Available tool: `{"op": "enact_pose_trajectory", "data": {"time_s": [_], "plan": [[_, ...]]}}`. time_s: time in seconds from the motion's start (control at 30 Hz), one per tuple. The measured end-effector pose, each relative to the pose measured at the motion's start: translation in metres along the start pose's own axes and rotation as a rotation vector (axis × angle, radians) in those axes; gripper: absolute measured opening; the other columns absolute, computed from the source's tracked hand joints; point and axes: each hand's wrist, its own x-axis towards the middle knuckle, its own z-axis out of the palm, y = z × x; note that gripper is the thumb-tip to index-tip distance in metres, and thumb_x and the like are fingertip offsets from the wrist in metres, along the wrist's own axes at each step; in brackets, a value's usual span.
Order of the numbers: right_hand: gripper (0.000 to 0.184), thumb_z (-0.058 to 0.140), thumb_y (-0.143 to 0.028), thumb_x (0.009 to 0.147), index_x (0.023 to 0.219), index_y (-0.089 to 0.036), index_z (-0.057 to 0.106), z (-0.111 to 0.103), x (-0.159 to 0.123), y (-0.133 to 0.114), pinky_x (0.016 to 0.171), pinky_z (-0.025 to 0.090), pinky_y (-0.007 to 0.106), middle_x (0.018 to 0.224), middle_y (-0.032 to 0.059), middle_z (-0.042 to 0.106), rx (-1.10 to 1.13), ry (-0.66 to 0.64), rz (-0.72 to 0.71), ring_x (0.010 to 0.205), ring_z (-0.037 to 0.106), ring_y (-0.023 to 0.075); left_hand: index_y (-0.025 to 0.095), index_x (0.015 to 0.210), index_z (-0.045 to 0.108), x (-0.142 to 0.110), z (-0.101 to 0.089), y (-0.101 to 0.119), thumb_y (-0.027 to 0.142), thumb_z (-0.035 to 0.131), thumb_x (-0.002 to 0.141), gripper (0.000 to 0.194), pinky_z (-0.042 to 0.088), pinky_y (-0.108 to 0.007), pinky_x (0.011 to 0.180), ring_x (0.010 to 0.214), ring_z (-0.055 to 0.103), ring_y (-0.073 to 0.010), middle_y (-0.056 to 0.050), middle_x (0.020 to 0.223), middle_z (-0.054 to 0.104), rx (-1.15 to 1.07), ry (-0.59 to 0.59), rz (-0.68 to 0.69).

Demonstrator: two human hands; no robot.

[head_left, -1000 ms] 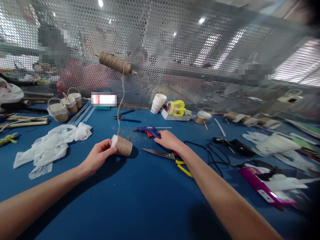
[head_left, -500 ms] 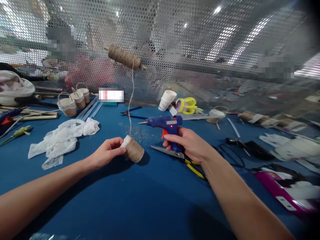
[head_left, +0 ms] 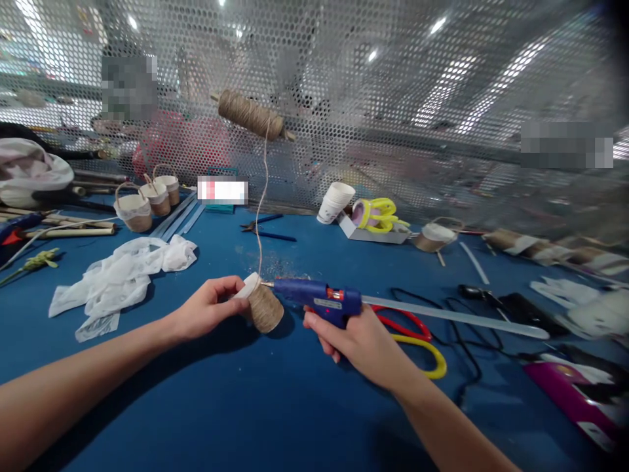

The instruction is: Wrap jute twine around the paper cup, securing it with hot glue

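My left hand (head_left: 212,307) pinches the white rim of a small paper cup (head_left: 266,308) wrapped in brown twine. The cup is tilted on its side just over the blue table. From it a loose strand of twine (head_left: 260,223) runs up to a spool of twine (head_left: 249,115) on a stick. My right hand (head_left: 351,341) is closed round the handle of a blue glue gun (head_left: 314,298), whose metal nozzle meets the cup near its rim. A long translucent glue stick (head_left: 457,316) pokes out of the gun's back. Scissors (head_left: 425,357) with red and yellow handles lie partly behind my right hand.
Pliers (head_left: 268,231), stacked white cups (head_left: 335,202) and a white tray (head_left: 378,235) holding yellow-handled scissors stand at the back. Small twine baskets (head_left: 133,213) and white lace (head_left: 122,262) are at the left. Black cables (head_left: 464,347) and a purple box (head_left: 572,400) lie right.
My right hand has brought the glue gun down and left, so its nozzle now meets the cup. My left hand still holds the cup in nearly the same place.
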Motion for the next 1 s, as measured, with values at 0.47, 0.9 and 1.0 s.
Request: {"op": "enact_pose_trajectory", "data": {"time_s": [0.47, 0.9, 1.0], "plan": [[0.021, 0.05, -0.037, 0.075, 0.063, -0.019, 0.051, 0.012, -0.009, -0.004, 0.038, 0.039, 0.021, 0.043, -0.0041, 0.047, -0.063, 0.073, 0.028, 0.038, 0.046, 0.0093, 0.014, 0.074, 0.054, -0.003, 0.001, 0.002, 0.031, 0.05, 0.079, 0.018, 0.039, -0.029, 0.069, 0.071, 0.051, -0.0162, -0.004, 0.072, 0.057, 0.272, 0.022, 0.088], [0.02, 0.052, -0.036, 0.077, 0.075, -0.019, 0.063, 0.01, -0.011, 0.013, 0.039, 0.042, 0.023, 0.049, -0.0011, 0.056, -0.18, 0.11, -0.048, 0.042, 0.052, 0.0122, 0.012, 0.076, 0.055, -0.005, 0.0, 0.003, 0.031, 0.05, 0.081, 0.02, 0.04, -0.029, 0.07, 0.073, 0.052, -0.0157, -0.005, 0.075, 0.058, 0.289, 0.016, 0.096], [0.016, 0.053, -0.034, 0.075, 0.072, -0.021, 0.062, 0.011, -0.012, 0.009, 0.04, 0.043, 0.023, 0.051, -0.0009, 0.057, -0.151, 0.096, -0.086, 0.043, 0.053, 0.0124, 0.013, 0.077, 0.054, -0.004, 0.0, 0.003, 0.029, 0.05, 0.082, 0.018, 0.041, -0.028, 0.071, 0.073, 0.053, -0.0151, -0.005, 0.075, 0.06, 0.27, 0.002, 0.096]]}}
